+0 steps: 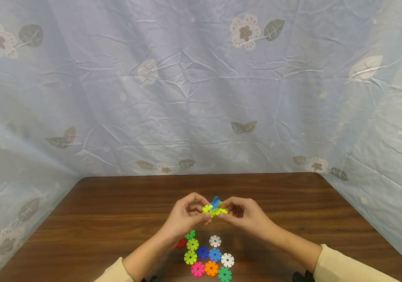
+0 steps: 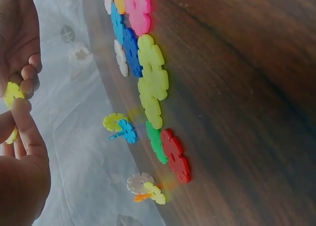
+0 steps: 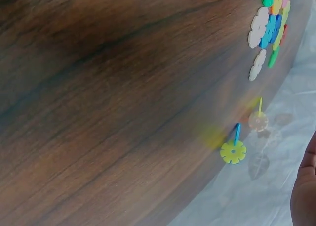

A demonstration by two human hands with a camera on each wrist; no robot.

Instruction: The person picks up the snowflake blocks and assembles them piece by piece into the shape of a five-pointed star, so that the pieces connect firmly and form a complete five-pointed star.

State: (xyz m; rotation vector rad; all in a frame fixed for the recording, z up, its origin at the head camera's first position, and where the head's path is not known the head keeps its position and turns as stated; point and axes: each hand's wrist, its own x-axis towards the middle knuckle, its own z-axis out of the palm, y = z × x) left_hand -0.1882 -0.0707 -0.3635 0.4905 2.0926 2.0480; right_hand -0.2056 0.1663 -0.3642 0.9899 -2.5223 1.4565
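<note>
Low over the table in the head view, my left hand (image 1: 183, 217) pinches a yellow-green notched flower disc (image 1: 207, 209) between thumb and fingers. Opposite it, my right hand (image 1: 248, 217) pinches another yellow-green disc (image 1: 222, 211), and the two discs meet or overlap between the fingertips. Blue discs (image 1: 215, 202) show just behind them in that view. From the left wrist, yellow disc edges (image 2: 14, 92) stick out between the fingers of both hands. The right wrist view catches only the edge of my right hand (image 3: 305, 186); its fingertips are out of frame.
Loose discs lie flat nearer me, among them pink (image 1: 198, 269), orange (image 1: 211, 268), white (image 1: 227, 260) and dark blue (image 1: 203, 252). Two small joined pieces stand on the table, one yellow and blue (image 3: 233, 152), one white, yellow and orange (image 2: 141, 183). A patterned curtain (image 1: 186, 117) surrounds the table.
</note>
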